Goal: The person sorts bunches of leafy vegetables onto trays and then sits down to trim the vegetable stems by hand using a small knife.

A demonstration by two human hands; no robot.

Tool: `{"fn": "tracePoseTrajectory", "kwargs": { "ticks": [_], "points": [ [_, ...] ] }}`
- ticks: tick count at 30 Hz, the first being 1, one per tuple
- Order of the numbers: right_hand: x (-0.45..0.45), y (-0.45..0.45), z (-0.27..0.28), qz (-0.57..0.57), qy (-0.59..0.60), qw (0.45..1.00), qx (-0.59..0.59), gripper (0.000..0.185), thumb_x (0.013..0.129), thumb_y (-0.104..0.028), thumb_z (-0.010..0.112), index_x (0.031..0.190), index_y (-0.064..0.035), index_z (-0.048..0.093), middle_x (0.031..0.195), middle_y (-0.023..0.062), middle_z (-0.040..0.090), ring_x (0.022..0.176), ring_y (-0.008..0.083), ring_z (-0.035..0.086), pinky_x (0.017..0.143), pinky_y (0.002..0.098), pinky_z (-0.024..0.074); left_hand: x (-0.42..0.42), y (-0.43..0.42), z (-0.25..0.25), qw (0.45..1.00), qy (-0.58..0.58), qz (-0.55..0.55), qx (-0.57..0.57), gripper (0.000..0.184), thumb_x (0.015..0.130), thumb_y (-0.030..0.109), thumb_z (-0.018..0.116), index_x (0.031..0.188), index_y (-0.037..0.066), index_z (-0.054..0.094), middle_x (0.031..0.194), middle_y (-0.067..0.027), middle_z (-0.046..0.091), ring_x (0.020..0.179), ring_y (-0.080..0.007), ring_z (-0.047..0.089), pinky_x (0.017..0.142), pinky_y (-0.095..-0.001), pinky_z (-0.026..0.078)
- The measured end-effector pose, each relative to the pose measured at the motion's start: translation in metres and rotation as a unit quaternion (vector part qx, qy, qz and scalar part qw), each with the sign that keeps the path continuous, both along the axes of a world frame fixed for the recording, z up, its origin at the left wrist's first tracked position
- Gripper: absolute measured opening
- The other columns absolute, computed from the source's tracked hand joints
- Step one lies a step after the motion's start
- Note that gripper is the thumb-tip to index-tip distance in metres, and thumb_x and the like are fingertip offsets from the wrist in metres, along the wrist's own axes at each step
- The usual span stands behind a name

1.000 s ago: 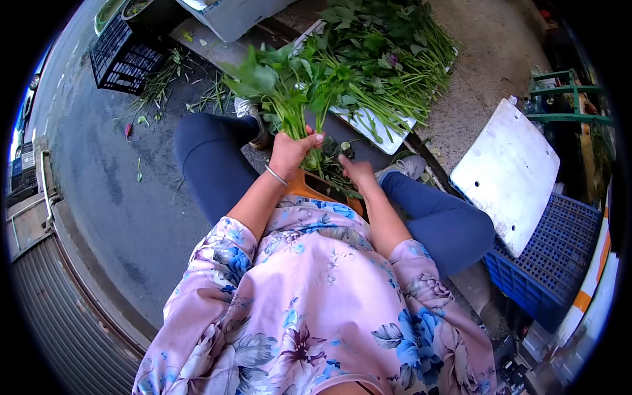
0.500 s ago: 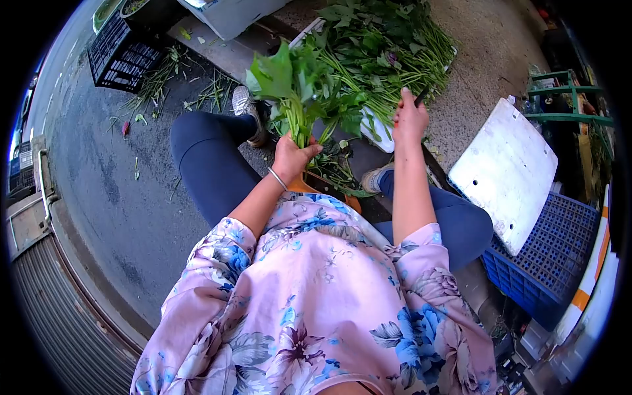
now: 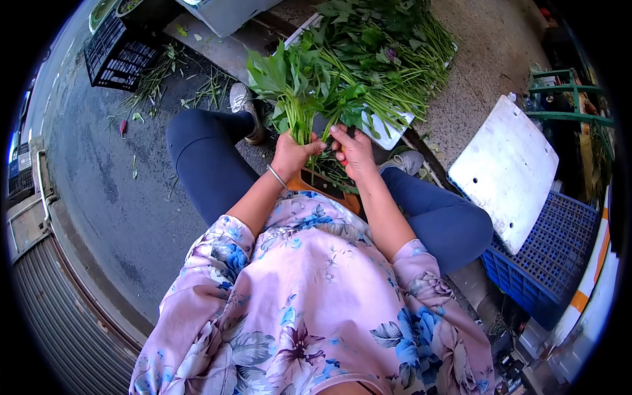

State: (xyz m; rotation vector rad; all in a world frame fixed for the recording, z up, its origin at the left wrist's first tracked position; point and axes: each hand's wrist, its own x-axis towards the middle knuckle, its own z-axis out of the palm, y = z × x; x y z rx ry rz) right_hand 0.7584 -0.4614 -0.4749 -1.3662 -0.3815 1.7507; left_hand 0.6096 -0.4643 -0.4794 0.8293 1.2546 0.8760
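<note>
My left hand (image 3: 295,157) is closed around a bunch of leafy green stems (image 3: 297,115), held upright with the leaves pointing away from me. Close beside it, my right hand (image 3: 355,153) pinches a leafy stem (image 3: 331,124) between thumb and finger. Something dark with a bit of red also shows in my right hand, too hidden to name. Beyond my hands lies a large heap of the same leafy greens (image 3: 388,59) on a white tray (image 3: 385,136).
A white board (image 3: 507,171) leans on a blue plastic crate (image 3: 543,253) at my right. A black crate (image 3: 118,56) stands at upper left near scattered stem scraps (image 3: 155,85). Something orange (image 3: 329,191) sits between my legs, and a white box (image 3: 227,13) stands at the top.
My right hand has come left and toward me from the edge of the heap to beside my left hand, where it now pinches a stem. The left hand keeps its bunch.
</note>
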Motion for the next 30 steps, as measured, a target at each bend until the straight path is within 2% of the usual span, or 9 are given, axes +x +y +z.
{"fn": "tracePoseTrajectory", "kwargs": {
  "ticks": [3,5,9,12,15,20,23,26,30],
  "points": [
    [0.002,-0.002,-0.002,-0.007,0.037,0.999,-0.001,0.021,0.074,-0.023,0.066,0.084,-0.0069,0.056,0.068,-0.0011,0.051,0.051,0.0052,0.045,0.036,0.0157,0.0301,0.000,-0.001,0.000,0.999,-0.044,0.014,-0.025,0.017,0.069,-0.002,0.066,0.077,0.001,0.051,0.069,-0.0047,0.057,0.060,-0.0133,0.056,0.055,-0.0235,0.046],
    [0.003,-0.002,0.000,-0.001,0.065,0.998,0.010,0.016,0.079,-0.019,0.061,0.086,-0.0085,0.052,0.076,0.0006,0.054,0.056,0.0061,0.048,0.039,0.0158,0.0329,-0.001,0.001,0.003,0.996,-0.068,0.026,-0.056,0.017,0.070,-0.001,0.066,0.078,0.002,0.051,0.070,-0.0052,0.058,0.061,-0.0135,0.057,0.056,-0.0240,0.047],
    [0.003,-0.001,0.006,-0.039,0.113,0.993,0.011,0.012,0.080,-0.017,0.059,0.087,-0.0104,0.051,0.085,0.0051,0.059,0.059,0.0065,0.051,0.040,0.0158,0.0345,0.000,0.004,0.008,0.989,-0.080,0.071,-0.099,0.016,0.071,0.000,0.065,0.079,0.003,0.051,0.072,-0.0049,0.059,0.060,-0.0129,0.057,0.055,-0.0239,0.047],
    [0.004,-0.003,0.001,-0.029,0.101,0.994,0.018,0.010,0.081,-0.015,0.057,0.087,-0.0121,0.051,0.090,0.0079,0.060,0.061,0.0066,0.052,0.041,0.0159,0.0359,-0.001,0.005,0.011,0.988,-0.089,0.072,-0.099,0.016,0.072,0.002,0.065,0.080,0.003,0.051,0.074,-0.0055,0.061,0.060,-0.0121,0.056,0.055,-0.0233,0.046],
    [0.002,-0.006,0.002,0.011,0.038,0.998,0.048,0.014,0.079,-0.014,0.058,0.090,-0.0109,0.051,0.085,0.0060,0.061,0.061,0.0062,0.052,0.042,0.0154,0.0358,0.001,0.005,0.015,0.993,-0.069,0.060,-0.077,0.017,0.071,0.003,0.066,0.081,0.003,0.051,0.076,-0.0063,0.062,0.062,-0.0122,0.056,0.057,-0.0227,0.046],
    [0.004,-0.012,-0.001,0.088,-0.066,0.991,0.072,0.021,0.074,-0.014,0.065,0.090,-0.0048,0.056,0.076,0.0015,0.060,0.059,0.0046,0.051,0.041,0.0154,0.0345,0.006,0.003,0.010,0.986,-0.118,0.100,-0.062,0.021,0.070,0.003,0.068,0.082,0.003,0.051,0.079,-0.0067,0.061,0.068,-0.0128,0.057,0.061,-0.0230,0.046],
    [0.002,-0.014,0.000,0.101,-0.081,0.991,0.029,0.018,0.072,-0.014,0.067,0.086,-0.0043,0.058,0.074,0.0005,0.058,0.058,0.0054,0.052,0.042,0.0161,0.0347,0.005,0.002,0.006,0.986,-0.124,0.104,-0.043,0.022,0.069,0.002,0.068,0.082,0.003,0.051,0.079,-0.0060,0.059,0.068,-0.0128,0.056,0.061,-0.0234,0.046],
    [-0.001,-0.016,-0.004,0.081,-0.077,0.993,0.049,0.019,0.072,-0.013,0.067,0.086,-0.0041,0.058,0.074,0.0010,0.058,0.059,0.0067,0.053,0.042,0.0162,0.0349,0.002,0.003,0.006,0.990,-0.106,0.085,-0.040,0.026,0.066,-0.003,0.067,0.084,0.001,0.048,0.080,-0.0082,0.060,0.070,-0.0145,0.058,0.063,-0.0248,0.048],
    [-0.004,-0.017,-0.002,0.072,-0.076,0.993,0.053,0.019,0.072,-0.013,0.067,0.087,-0.0040,0.057,0.074,0.0014,0.058,0.060,0.0076,0.055,0.042,0.0163,0.0348,0.001,0.003,0.001,0.995,-0.063,0.072,-0.040,0.025,0.066,-0.004,0.067,0.083,0.001,0.048,0.078,-0.0077,0.060,0.070,-0.0138,0.058,0.064,-0.0241,0.048]
  ]
}}
